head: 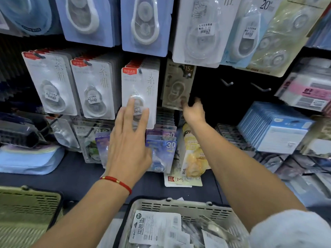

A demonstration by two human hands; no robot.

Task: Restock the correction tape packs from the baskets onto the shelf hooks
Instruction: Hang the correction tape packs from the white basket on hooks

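My left hand (129, 138) is spread flat, its fingertips touching the front white correction tape pack (143, 90) hanging in the middle row. My right hand (193, 111) reaches further in and pinches the lower edge of a brown 15 m correction tape pack (177, 86) that hangs on a hook. Two bare hooks (227, 82) (261, 88) stick out of the dark panel to its right. A grey basket (179, 206) at the bottom centre holds several white correction tape packs (155, 228).
More white packs (52, 83) hang at left, blue and pale ones (143, 25) above. Purple "30" packs (163, 149) and yellow packs (193, 158) hang lower. A blue stack (275, 129) sits right. An olive basket (26, 206) stands at bottom left.
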